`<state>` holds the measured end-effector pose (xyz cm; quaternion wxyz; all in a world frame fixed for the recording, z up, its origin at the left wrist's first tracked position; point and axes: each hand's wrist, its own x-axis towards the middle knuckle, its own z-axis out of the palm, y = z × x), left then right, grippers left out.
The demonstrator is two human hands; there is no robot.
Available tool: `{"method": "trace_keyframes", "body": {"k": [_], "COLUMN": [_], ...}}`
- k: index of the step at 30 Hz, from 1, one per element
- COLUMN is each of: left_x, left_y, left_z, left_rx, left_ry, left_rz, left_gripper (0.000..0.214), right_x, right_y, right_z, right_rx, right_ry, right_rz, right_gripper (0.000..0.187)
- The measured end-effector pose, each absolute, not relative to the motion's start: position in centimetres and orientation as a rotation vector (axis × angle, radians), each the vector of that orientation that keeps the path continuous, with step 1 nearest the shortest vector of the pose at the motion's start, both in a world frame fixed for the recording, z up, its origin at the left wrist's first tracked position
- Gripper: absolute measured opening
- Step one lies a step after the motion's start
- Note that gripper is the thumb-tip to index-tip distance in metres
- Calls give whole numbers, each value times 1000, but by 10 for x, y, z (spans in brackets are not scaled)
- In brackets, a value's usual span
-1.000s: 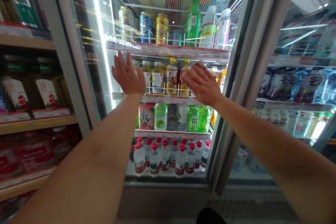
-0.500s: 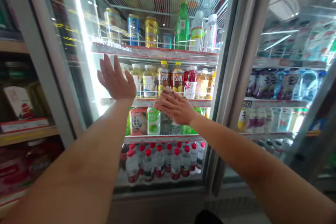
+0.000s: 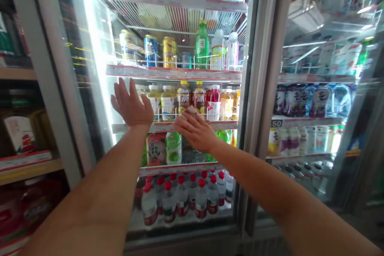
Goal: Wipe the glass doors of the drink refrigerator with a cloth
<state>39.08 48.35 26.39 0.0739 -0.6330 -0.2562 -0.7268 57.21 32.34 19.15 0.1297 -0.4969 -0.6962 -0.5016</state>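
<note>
My left hand is raised with its fingers spread, palm toward the glass front of a lit drinks cooler. It looks laid on the glass, with nothing in it. To its right, my right hand presses a pale cloth to the glass. Only a bit of the cloth shows above the fingers. Behind the right hand stand brown tea bottles with yellow caps and a red drink bottle.
Cans and a green bottle stand on a shelf above. Red-capped water bottles fill the bottom. A grey metal door frame separates another cooler on the right. Shelves with packaged goods are at the left.
The view has tilted up, so the cooler's contents sit lower and a higher shelf shows. Both hands keep nearly the same places on the glass, the right one still on the cloth.
</note>
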Motion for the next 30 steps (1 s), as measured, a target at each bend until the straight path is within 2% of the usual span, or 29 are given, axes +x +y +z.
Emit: {"method": "trace_keyframes", "body": {"k": [3, 6, 9, 11, 16, 19, 25, 30], "left_x": [391, 391, 390, 390, 389, 389, 390, 389], "left_y": [485, 486, 485, 484, 481, 482, 485, 484], "left_z": [264, 265, 265, 265, 265, 265, 265, 264], "left_rx": [-1847, -1830, -1852, -1877, -1928, -1936, -1899, -1888], "left_ry": [-757, -769, -801, -814, -812, -799, -801, -806], "left_rz": [-2170, -2142, -2128, -2134, -2156, -2173, -2139, -2137], "left_gripper": [64, 65, 68, 71, 74, 74, 73, 71], "right_x": [586, 607, 616, 612, 589, 591, 615, 605], "right_y": [310, 296, 295, 301, 316, 310, 297, 315], "right_z": [207, 246, 267, 260, 215, 221, 277, 268], "right_rx": [-1331, -1409, -1411, -1392, -1386, -1400, -1423, -1324], "right_ry": [-2161, -1733, -1265, -1187, -1796, -2061, -1369, -1231], "right_rz": [-1527, -1555, -1490, -1469, -1559, -1538, -1504, -1433], "right_gripper": [55, 49, 52, 56, 60, 58, 55, 66]}}
